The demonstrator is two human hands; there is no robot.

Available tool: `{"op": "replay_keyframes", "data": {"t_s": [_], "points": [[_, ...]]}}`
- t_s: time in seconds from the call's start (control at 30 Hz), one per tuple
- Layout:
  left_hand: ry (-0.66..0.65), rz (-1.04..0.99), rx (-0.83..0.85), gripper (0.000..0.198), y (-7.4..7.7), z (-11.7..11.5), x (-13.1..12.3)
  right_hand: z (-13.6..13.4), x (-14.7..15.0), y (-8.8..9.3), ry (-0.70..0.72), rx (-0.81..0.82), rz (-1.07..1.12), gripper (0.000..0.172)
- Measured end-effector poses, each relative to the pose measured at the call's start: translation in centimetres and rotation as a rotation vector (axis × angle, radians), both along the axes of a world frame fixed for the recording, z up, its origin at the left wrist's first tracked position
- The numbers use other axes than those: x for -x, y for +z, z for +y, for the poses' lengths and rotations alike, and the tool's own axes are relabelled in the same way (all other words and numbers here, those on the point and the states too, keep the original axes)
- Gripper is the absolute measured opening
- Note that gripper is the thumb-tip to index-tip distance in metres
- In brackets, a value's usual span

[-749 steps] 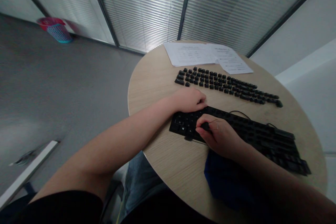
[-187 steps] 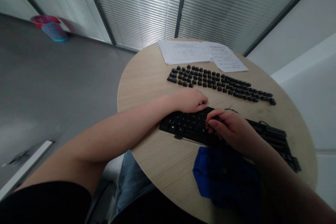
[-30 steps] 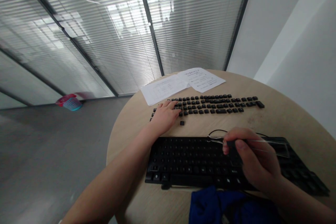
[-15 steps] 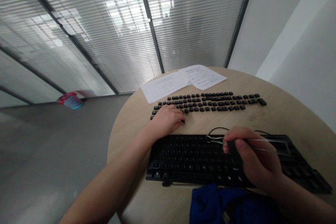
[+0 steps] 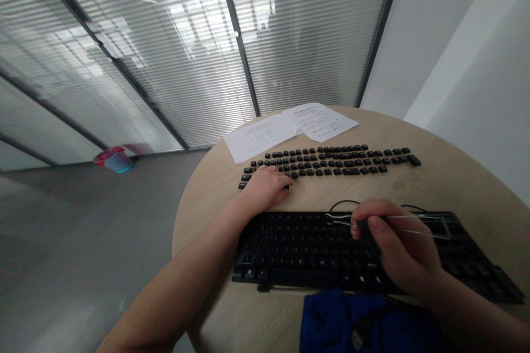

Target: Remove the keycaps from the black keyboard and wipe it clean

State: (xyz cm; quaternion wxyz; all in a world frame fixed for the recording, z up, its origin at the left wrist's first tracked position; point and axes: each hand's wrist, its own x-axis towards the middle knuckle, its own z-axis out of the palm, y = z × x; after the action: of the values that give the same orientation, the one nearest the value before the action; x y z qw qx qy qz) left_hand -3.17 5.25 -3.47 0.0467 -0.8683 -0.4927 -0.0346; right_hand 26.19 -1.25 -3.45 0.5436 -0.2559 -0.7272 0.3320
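A black keyboard [image 5: 314, 248] lies across the near part of the round wooden table [image 5: 455, 187]. Beyond it, several loose black keycaps [image 5: 339, 159] are laid out in rows. My left hand [image 5: 267, 186] rests on the table at the left end of those rows, fingers curled over a small black keycap; its fingertips are hidden. My right hand [image 5: 397, 248] hovers over the keyboard's middle, closed on a wire keycap puller [image 5: 414, 223] whose wire loops point left and right.
Two printed sheets of paper [image 5: 290, 128] lie at the table's far edge. A blue cloth [image 5: 351, 322] sits at the near edge below the keyboard. A black cable [image 5: 343, 204] loops behind the keyboard. A pink and blue basket [image 5: 114, 159] stands on the grey floor by the glass wall.
My left hand drew back from the keycap rows toward the loose keycap below them and covered it. My right hand kept holding the puller over the keyboard.
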Motion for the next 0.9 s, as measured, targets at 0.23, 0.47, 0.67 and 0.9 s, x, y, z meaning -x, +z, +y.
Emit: {"op": "replay_keyframes", "data": {"t_s": [0.23, 0.47, 0.67, 0.9], "points": [[0.075, -0.115, -0.021, 0.005, -0.6, 0.3, 0.2, -0.1, -0.2, 0.0, 0.022, -0.009, -0.021, 0.02], [0.08, -0.115, 0.006, 0.004, -1.3, 0.7, -0.3, 0.0, -0.2, 0.1, 0.01, -0.023, -0.037, 0.02], [0.119, -0.141, 0.006, 0.008, -1.4, 0.7, -0.1, 0.0, -0.2, 0.1, 0.004, -0.034, -0.055, 0.021], [0.117, -0.151, 0.017, 0.008, -1.4, 0.5, 0.0, -0.1, -0.4, -0.1, -0.013, -0.03, -0.098, 0.021]]}}
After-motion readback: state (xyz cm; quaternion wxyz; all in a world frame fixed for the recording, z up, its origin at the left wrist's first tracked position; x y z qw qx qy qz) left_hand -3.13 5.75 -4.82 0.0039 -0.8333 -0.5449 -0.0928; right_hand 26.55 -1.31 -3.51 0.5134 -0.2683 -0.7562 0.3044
